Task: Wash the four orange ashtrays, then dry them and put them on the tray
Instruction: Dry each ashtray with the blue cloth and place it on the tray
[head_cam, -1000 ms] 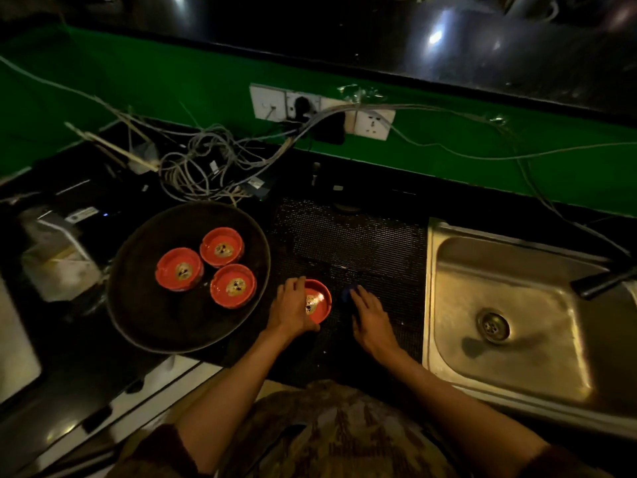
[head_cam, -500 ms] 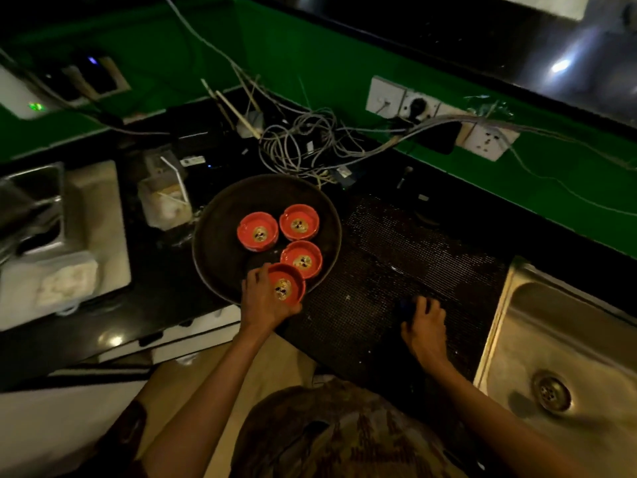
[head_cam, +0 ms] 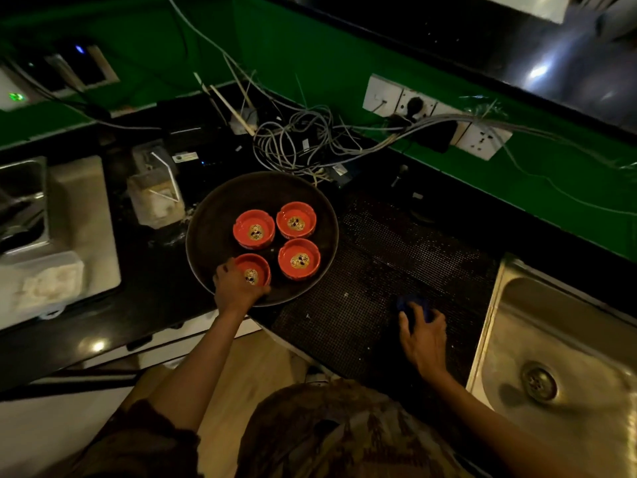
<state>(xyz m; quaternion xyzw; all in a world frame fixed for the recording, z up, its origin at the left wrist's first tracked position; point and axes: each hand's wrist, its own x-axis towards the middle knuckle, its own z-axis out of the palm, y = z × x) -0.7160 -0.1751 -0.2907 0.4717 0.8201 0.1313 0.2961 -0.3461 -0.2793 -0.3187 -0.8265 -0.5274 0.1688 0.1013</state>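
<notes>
A round dark tray [head_cam: 210, 215] sits on the black counter. Three orange ashtrays stand on it: one at the back left [head_cam: 254, 228], one at the back right [head_cam: 296, 219] and one at the front right [head_cam: 299, 258]. A fourth orange ashtray [head_cam: 256, 269] rests on the tray's front left part, with my left hand [head_cam: 236, 282] gripping its near rim. My right hand [head_cam: 422, 334] lies on the black mesh mat [head_cam: 379, 267], fingers over a small blue cloth [head_cam: 412, 301] that is mostly hidden.
A steel sink [head_cam: 565, 357] with a drain lies at the right. Tangled grey cables [head_cam: 296, 143] and wall sockets [head_cam: 431, 115] sit behind the tray. A clear container [head_cam: 155, 198] stands left of the tray, beside a white tray [head_cam: 62, 236] and a box.
My left hand carried the fourth ashtray from the mat leftward onto the tray and set it down beside the other three. My right hand stayed on the blue cloth.
</notes>
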